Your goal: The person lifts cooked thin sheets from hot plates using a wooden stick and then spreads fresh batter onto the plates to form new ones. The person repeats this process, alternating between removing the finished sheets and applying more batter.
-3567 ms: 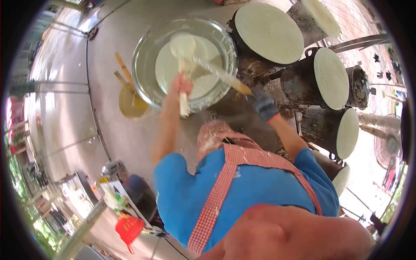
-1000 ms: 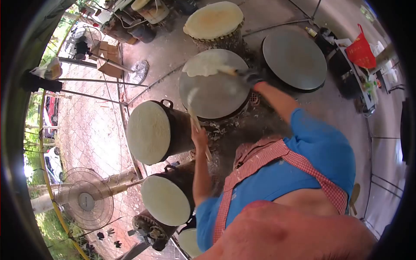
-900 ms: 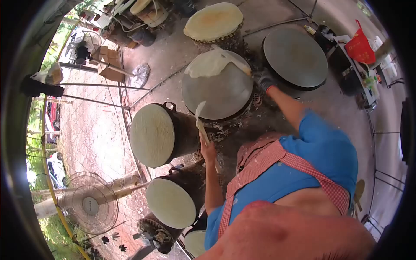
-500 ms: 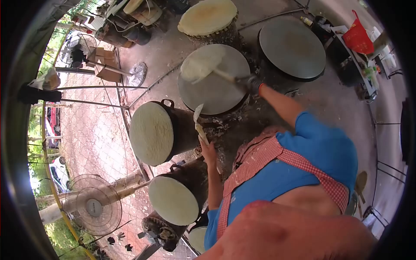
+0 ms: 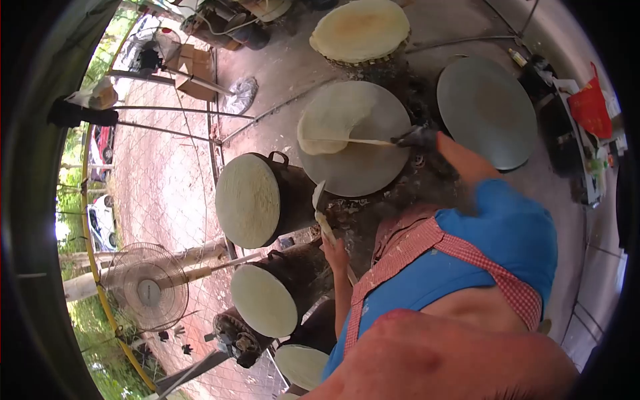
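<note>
My right hand (image 5: pixel 419 139), in a dark glove, is closed on the handle of a long thin wooden tool (image 5: pixel 370 141). That tool lies across a round grey griddle (image 5: pixel 383 163), at the lower edge of a pale batter layer (image 5: pixel 333 120) covering the griddle's upper left part. Nearer my body, my left hand (image 5: pixel 335 253) grips a batter-coated spatula (image 5: pixel 323 217), its blade pointing up just below the griddle's rim. Left of it, a round griddle (image 5: pixel 248 200) is covered with a pale sheet.
Another pale sheet (image 5: pixel 264 301) lies on a drum at lower left, and a browned one (image 5: pixel 360 30) at the top. A bare griddle (image 5: pixel 487 113) stands right. A fan (image 5: pixel 149 292), wire fence, cardboard box (image 5: pixel 194 72) and side table with a red bag (image 5: pixel 590 107) surround the area.
The view has shifted, moving the scene mostly rightward. The batter layer on the middle griddle has spread wider, and the right hand's tool now lies nearly level across it. Both hands keep their tools.
</note>
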A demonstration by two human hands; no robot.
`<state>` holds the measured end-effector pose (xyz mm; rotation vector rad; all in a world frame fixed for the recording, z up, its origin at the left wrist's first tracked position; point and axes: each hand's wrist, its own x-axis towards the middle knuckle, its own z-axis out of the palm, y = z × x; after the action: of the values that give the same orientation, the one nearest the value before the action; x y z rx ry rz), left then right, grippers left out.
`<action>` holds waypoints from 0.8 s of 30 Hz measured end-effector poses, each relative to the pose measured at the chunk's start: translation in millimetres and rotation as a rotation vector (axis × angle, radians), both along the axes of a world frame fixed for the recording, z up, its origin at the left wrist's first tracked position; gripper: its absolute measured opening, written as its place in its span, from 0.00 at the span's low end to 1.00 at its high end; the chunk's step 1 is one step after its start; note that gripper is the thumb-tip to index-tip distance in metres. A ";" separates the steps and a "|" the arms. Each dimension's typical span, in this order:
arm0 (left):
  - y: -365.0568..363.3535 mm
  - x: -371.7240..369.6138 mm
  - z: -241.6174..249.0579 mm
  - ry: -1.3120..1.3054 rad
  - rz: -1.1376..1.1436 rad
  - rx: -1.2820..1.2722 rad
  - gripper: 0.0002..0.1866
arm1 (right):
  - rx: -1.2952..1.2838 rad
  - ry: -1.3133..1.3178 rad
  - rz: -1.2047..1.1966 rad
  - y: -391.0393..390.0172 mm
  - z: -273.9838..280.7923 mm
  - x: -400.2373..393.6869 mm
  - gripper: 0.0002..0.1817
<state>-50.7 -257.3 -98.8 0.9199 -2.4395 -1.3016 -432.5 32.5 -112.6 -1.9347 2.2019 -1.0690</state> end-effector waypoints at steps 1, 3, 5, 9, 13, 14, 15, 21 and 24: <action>4.3 7.9 2.4 0.031 -0.031 -0.091 0.30 | 0.236 -0.561 -0.342 -2.4 -29.2 -29.9 0.20; 11.8 4.9 6.6 0.053 -0.049 -0.194 0.30 | 0.482 -1.123 -0.662 -20.0 -38.9 -73.0 0.21; 29.9 9.3 18.1 0.181 0.146 0.237 0.28 | 0.082 -1.093 -0.359 -29.4 -15.3 -74.0 0.20; 55.4 12.0 44.7 0.115 0.290 0.717 0.25 | 0.285 -1.042 -0.227 -39.8 -11.7 -51.8 0.23; 63.8 35.5 33.4 0.071 0.348 0.667 0.25 | 0.338 -1.095 -0.019 -15.5 10.0 -84.3 0.19; 66.2 40.6 34.3 0.014 0.393 0.689 0.25 | 0.338 -1.102 -0.005 -30.4 5.5 -98.5 0.19; 69.0 46.8 35.6 -0.051 0.437 0.716 0.25 | 0.328 -0.885 -0.128 -49.8 16.7 -103.4 0.18; 69.3 68.9 11.0 0.012 0.567 1.029 0.24 | 0.161 -0.146 0.393 -50.1 -76.7 -108.4 0.16; 80.1 77.5 8.7 0.086 0.667 1.091 0.24 | 0.363 -0.722 0.238 -31.0 21.3 -86.2 0.16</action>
<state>26.7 -177.2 -90.1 1.6237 -0.9990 -2.2320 -518.7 1.5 -91.3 -1.3255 1.5862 -1.0196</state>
